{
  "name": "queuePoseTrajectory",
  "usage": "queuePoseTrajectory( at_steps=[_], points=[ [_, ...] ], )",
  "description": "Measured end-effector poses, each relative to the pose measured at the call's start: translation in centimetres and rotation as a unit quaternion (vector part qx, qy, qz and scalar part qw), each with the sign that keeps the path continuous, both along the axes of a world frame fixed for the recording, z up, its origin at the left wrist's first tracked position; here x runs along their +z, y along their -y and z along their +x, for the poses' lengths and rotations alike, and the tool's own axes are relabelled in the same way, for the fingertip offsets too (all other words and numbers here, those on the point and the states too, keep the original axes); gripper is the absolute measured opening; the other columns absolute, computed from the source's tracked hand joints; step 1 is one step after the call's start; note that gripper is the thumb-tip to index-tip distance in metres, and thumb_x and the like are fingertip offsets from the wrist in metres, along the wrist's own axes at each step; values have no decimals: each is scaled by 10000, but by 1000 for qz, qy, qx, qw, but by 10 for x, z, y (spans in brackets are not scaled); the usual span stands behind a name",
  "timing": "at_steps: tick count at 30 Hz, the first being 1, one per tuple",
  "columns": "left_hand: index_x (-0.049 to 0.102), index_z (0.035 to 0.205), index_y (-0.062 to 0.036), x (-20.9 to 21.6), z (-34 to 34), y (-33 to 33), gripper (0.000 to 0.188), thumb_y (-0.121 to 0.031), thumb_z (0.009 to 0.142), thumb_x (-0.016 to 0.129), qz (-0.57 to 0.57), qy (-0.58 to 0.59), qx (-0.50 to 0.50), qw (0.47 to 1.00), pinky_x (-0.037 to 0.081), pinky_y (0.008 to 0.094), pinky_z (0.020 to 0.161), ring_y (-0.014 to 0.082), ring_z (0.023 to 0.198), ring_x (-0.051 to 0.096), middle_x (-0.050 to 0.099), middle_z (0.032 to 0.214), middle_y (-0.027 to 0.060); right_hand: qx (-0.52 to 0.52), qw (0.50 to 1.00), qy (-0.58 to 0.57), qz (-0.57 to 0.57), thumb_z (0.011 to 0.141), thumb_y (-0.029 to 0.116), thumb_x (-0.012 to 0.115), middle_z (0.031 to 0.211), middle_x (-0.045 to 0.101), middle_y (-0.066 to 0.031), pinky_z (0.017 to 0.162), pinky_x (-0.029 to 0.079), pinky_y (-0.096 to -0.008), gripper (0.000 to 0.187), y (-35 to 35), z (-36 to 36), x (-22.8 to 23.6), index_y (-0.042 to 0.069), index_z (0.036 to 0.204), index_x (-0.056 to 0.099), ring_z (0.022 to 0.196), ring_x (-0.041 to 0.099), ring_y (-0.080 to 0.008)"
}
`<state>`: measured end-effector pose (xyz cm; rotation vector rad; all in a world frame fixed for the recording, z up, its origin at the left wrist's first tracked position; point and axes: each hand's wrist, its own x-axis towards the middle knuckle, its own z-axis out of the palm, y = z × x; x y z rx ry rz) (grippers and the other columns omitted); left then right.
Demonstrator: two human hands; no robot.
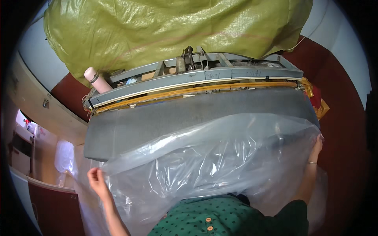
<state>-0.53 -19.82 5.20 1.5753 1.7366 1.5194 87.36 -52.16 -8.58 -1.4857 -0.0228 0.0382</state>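
A wide sheet of clear plastic film (189,157) stretches between my hands, draped over the front of a grey table top (197,106) and down over my lap. Its far edge bows upward in the middle and lies across the grey surface. At the lower left, my left hand (95,177) pinches the film's left corner, just off the table's near left corner. Out at the right, my right hand (318,143) has its fingers closed on the film's right corner, beside the table's right end; its fingertips are partly hidden.
Behind the table top runs a long grey metal frame (252,73) with yellow strips (197,93) along it. A pink bottle (98,80) leans at its left end. A large yellow-green woven sack (177,31) fills the back. Gold and red cloth (315,98) hangs at the right.
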Motion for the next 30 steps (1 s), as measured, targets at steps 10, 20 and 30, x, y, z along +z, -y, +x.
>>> queuePoseTrajectory(
  at_steps=[10,20,30],
  points=[
    [576,1065,-43,-127,163,75,256,-222,896,506,-168,-388,-646,636,413,368,869,283,986,547,620,995,77,163,976,104,98,851,168,570,911,600,-19,491,340,-153,314,-191,-133,133,29,1130,533,687,556,-73],
    [582,926,-47,-44,-129,-44,177,-207,884,518,-91,252,-67,961,448,273,730,114,786,537,580,861,17,637,674,183,-327,844,147,561,670,644,-89,358,363,-173,191,-301,-320,300,-28,905,610,423,534,-74],
    [444,1278,-35,151,113,-24,479,-189,834,538,44,-46,-402,914,284,323,1018,191,1208,413,479,1282,88,682,560,345,-321,870,186,527,473,544,-53,361,373,-236,287,-344,-455,337,-22,689,603,376,485,-86]
  ],
)
